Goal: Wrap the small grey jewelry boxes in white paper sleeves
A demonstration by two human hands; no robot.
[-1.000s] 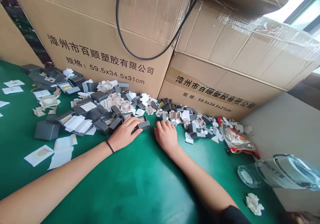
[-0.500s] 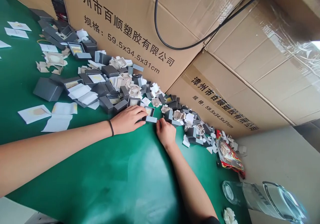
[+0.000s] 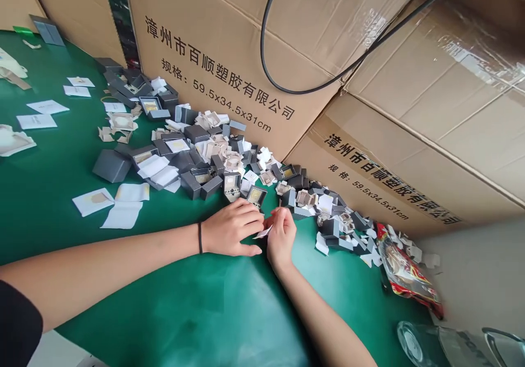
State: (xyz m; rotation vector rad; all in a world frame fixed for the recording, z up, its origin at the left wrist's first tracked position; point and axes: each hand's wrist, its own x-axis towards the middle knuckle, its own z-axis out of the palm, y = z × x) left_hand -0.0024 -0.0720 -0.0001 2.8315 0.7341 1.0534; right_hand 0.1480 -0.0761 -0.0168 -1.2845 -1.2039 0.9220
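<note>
My left hand (image 3: 233, 228), palm down with a black band at the wrist, lies on the green table. Its fingers are outstretched and the thumb is apart from them. Just beyond its fingertips stands a small dark box (image 3: 257, 194) with a yellowish inside; the hand partly hides its lower edge. My right hand (image 3: 281, 237) is closed, thumb and fingers pinched on a small white slip of paper (image 3: 263, 233) that sticks out toward my left hand. Another small lidded box (image 3: 232, 182) stands upright behind my left hand.
A heap of grey boxes (image 3: 197, 134) and crumpled paper inserts runs along the cardboard cartons (image 3: 229, 39). Unfolded white papers (image 3: 123, 214) lie at left. On the right are a red snack bag (image 3: 406, 268) and a glass jar (image 3: 414, 345). A black cable (image 3: 303, 91) hangs above.
The view has shifted left. A white slip of paper now shows in my right hand. My left hand has drawn back from the small box, whose grey front flap no longer shows.
</note>
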